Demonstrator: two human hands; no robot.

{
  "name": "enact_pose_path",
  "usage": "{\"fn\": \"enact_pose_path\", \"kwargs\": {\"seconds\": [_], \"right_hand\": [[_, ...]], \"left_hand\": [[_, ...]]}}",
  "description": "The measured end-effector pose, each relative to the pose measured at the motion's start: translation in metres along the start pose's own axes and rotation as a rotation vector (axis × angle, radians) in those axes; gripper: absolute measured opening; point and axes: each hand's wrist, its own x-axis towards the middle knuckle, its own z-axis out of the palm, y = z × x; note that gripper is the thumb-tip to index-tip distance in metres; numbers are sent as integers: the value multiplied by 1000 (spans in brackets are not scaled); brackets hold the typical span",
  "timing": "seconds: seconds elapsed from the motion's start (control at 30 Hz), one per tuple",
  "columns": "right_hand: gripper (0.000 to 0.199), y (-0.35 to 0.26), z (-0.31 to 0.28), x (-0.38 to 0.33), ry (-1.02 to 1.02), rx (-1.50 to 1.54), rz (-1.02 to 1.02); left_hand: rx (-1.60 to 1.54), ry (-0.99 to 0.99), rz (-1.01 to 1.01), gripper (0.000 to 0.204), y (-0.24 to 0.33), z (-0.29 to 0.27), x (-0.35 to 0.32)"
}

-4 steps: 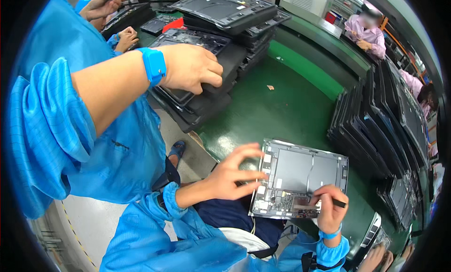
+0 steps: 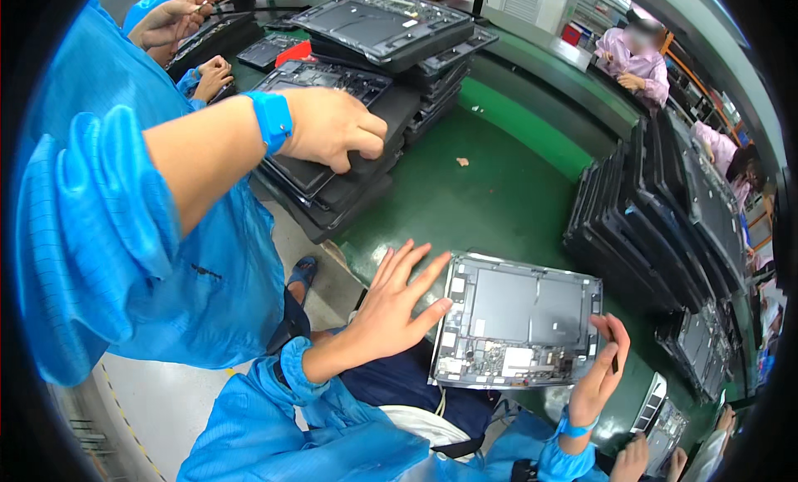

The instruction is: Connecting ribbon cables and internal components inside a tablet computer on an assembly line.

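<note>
An opened tablet-like device [image 2: 532,307] lies on the green workbench in front of me, its grey battery plates and circuit board bare. My left hand [image 2: 386,311] is spread open at its left edge, thumb by the frame. At the right edge is my right hand [image 2: 600,374], fingers bent, with a dark stick-like tool [image 2: 615,365] tucked in it. Most of that tool is hidden by the hand, so its exact kind cannot be made out.
A co-worker's hand [image 2: 332,133] with a blue wristband rests on a stack of similar devices [image 2: 378,24] at the left. Another tall stack [image 2: 657,224] leans at the right. Another person's hands [image 2: 636,461] work at the lower right. A small scrap [image 2: 462,162] lies on the bench.
My right hand has moved off the circuit board to the device's right edge, drawing the dark tool away. My left hand has opened wider. The whole view has shifted slightly.
</note>
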Motion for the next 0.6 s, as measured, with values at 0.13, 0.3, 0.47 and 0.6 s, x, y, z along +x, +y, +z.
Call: {"fn": "enact_pose_path", "kwargs": {"seconds": [0.13, 0.3, 0.47, 0.6], "right_hand": [[43, 50, -15, -26, 136, -43, 171], [50, 47, 1, -38, 327, 143, 219], [50, 40, 18, -43, 145, 317, 182], [35, -3, -4, -43, 180, 227, -217]], "left_hand": [[-35, -209, -99, 83, 23, 25, 4], [-839, 76, -404, 81, 61, 28, 2], [-1274, 75, -904, 72, 42, -4, -23], [-1115, 381, -949, 43, 22, -30, -33]]}}
